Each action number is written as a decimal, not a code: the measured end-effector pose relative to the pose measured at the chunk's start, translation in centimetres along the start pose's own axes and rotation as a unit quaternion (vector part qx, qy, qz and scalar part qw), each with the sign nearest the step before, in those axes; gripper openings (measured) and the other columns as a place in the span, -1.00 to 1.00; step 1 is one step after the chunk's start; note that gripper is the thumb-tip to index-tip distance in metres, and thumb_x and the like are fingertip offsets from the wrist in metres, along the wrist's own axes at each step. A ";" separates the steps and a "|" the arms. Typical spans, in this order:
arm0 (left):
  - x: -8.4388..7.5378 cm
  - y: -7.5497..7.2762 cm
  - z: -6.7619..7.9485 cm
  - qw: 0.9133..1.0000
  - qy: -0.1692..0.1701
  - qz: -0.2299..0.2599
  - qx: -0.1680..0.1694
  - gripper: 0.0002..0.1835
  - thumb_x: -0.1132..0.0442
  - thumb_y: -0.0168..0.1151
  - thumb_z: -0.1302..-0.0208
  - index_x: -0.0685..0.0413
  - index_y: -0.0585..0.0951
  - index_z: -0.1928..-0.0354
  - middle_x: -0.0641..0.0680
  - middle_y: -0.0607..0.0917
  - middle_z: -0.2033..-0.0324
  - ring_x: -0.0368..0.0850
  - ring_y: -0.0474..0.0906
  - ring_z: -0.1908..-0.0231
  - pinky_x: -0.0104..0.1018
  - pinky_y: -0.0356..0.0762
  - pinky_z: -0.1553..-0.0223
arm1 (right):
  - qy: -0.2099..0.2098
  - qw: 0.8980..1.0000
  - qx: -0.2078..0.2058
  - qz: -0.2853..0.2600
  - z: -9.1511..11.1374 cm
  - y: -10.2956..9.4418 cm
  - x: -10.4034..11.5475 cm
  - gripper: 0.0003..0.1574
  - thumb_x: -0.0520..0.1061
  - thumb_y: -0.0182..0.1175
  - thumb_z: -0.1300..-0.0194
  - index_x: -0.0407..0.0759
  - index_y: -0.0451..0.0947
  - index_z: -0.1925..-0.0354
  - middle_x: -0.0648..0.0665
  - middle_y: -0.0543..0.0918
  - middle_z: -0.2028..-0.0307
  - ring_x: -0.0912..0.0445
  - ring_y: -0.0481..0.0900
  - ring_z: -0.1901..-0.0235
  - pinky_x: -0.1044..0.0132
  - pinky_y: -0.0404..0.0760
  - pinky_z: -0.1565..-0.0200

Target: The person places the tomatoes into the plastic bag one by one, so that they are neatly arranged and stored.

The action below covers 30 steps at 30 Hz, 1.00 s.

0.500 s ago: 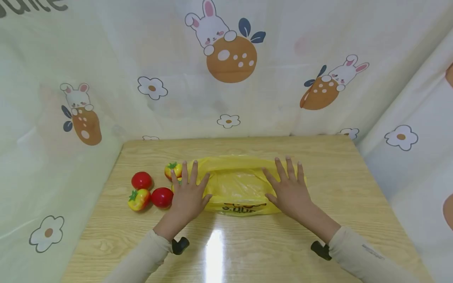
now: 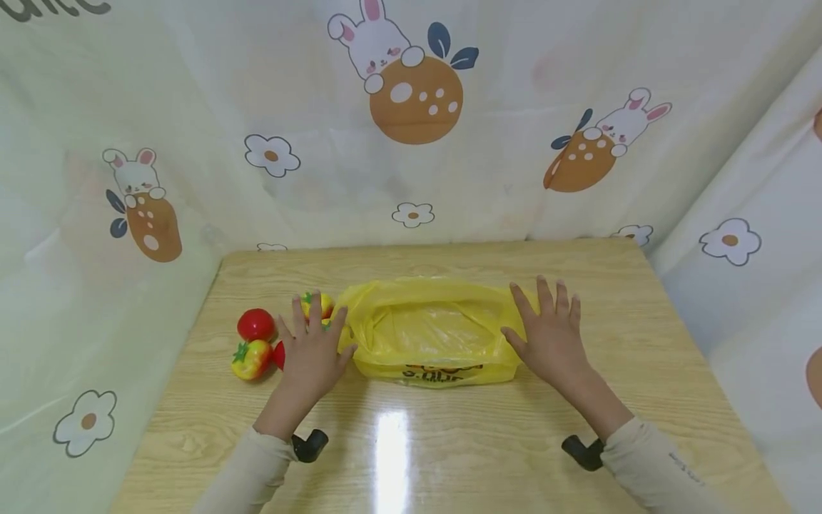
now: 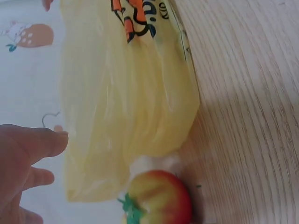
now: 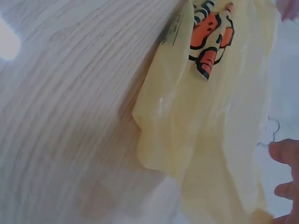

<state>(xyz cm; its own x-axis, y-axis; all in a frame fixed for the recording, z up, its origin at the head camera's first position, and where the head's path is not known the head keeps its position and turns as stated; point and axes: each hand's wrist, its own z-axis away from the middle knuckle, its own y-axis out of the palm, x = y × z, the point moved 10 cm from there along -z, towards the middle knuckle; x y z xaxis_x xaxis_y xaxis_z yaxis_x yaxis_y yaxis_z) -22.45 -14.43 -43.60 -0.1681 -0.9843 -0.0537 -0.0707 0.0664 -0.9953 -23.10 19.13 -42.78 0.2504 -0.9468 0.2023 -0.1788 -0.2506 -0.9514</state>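
A yellow plastic bag [image 2: 430, 332] with black and orange print stands on the table, its mouth spread open upward. My left hand [image 2: 312, 357], fingers straight and spread, is at the bag's left end, above some toy fruits and holding nothing. In the left wrist view a red-and-yellow toy fruit [image 3: 161, 198] with green leaves lies beside the bag's end. At the bag's right end is my right hand [image 2: 552, 343], fingers also spread. Its thumb is close to the bag's edge; whether it touches I cannot tell.
Left of the bag lie a red toy fruit [image 2: 255, 325] and a leafy red-and-yellow one [image 2: 252, 359]. Another leafy one [image 2: 317, 305] sits behind my left fingers. A second red one is mostly hidden by that hand. Printed curtain [image 2: 347, 214] surrounds the wooden table [image 2: 462, 457].
Both hands have moved outward, the left hand leftward over the toy fruits and the right hand rightward. The bag stays in place with its mouth open. The head view has shifted slightly.
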 end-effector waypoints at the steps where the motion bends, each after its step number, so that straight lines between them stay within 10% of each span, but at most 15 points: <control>1: 0.2 -0.1 0.0 1.000 -0.004 0.008 0.002 -0.27 -0.13 0.27 -0.27 -0.07 0.35 -0.42 0.37 -0.02 -0.49 0.52 -0.26 -0.45 0.60 -0.28 -0.27 | 0.007 1.000 -0.004 -0.021 0.0 0.0 -0.3 -0.08 0.07 0.27 -0.29 -0.16 0.15 -0.46 -0.56 0.06 -0.41 -0.57 -0.09 -0.38 -0.55 -0.06 -0.25; 14: 2.4 0.0 1.2 0.995 -0.045 0.083 0.010 -0.29 -0.08 0.25 -0.30 0.04 0.36 -0.41 0.43 -0.05 -0.48 0.56 -0.39 -0.44 0.58 -0.37 -0.27 | 0.066 0.963 -0.045 -0.258 1.1 2.1 -2.6 -0.25 -0.21 0.01 -0.46 -0.26 0.03 -0.50 -0.53 -0.01 -0.45 -0.50 0.02 -0.39 -0.50 0.17 -0.19; 30: 6.4 3.1 4.4 0.985 -0.114 0.124 0.043 -0.34 -0.03 0.22 -0.33 0.13 0.38 -0.37 0.49 -0.06 -0.45 0.60 -0.32 -0.41 0.55 -0.29 -0.30 | 0.052 0.949 -0.146 -0.275 1.8 0.3 -2.5 -0.49 -0.46 -0.12 -0.44 -0.36 0.40 -0.30 -0.41 0.35 -0.35 -0.34 0.31 -0.33 -0.25 0.37 -0.20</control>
<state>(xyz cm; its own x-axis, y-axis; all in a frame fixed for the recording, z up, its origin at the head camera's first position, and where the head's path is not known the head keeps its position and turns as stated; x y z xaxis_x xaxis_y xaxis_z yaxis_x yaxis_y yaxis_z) -19.36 -21.21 -47.35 0.0570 -0.9515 -0.3023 0.0301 0.3043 -0.9521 -22.03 21.84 -43.98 0.2891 -0.6675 0.6861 -0.3085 -0.7435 -0.5933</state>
